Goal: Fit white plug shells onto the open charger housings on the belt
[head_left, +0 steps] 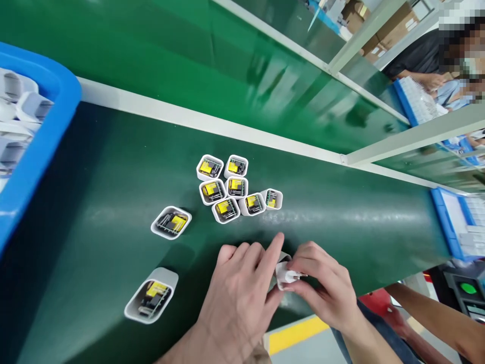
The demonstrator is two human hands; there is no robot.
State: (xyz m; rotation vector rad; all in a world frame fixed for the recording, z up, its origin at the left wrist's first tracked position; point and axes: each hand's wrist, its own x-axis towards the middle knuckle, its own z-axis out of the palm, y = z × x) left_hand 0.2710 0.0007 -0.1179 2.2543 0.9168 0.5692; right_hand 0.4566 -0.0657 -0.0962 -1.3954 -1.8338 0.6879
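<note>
Both my hands meet near the front edge of the green belt (341, 222). My left hand (238, 293) and my right hand (322, 283) together pinch one small white charger shell (285, 273); most of it is hidden by my fingers. Just beyond my fingers stands a cluster of several open white shells (235, 188) with yellow parts showing inside. Two more open shells sit apart to the left, one (171, 222) nearer the cluster and one (151, 296) close to the front edge.
A blue bin (41, 141) with white shells stands at the left. A white rail (212, 124) runs along the belt's far side. Another blue tray (454, 222) lies at the right. A co-worker's forearm (435, 313) reaches in at the lower right; another person sits at the top right.
</note>
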